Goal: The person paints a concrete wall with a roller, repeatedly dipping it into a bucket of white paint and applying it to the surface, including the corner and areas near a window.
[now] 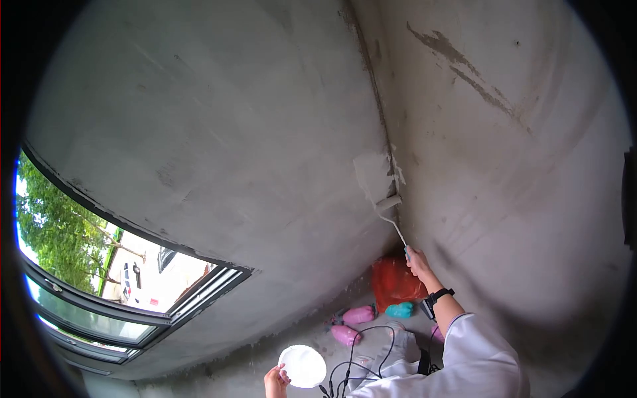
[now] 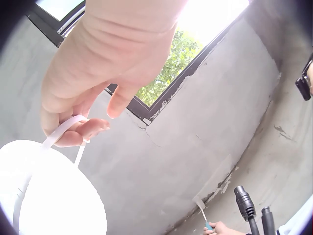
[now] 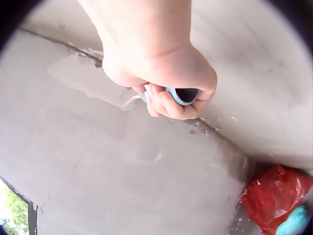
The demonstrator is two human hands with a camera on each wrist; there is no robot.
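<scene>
Curling round the handle, the right hand (image 1: 419, 263) is holding the roller (image 1: 389, 202) right of centre in the head view. Its handle is pointing up and left, while the roller's sleeve is lying nearly crosswise, right end slightly raised, against the wall (image 1: 265, 132) by the corner. At lower centre, the left hand (image 1: 276, 383) is hooking curled fingers round the strap (image 2: 62, 131) of the white bucket (image 1: 302, 366). Below the roller, a red bag (image 1: 397, 282) is resting near the corner.

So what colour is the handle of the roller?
Light blue; the handle shows best in the right wrist view, gripped by the right hand.
</scene>
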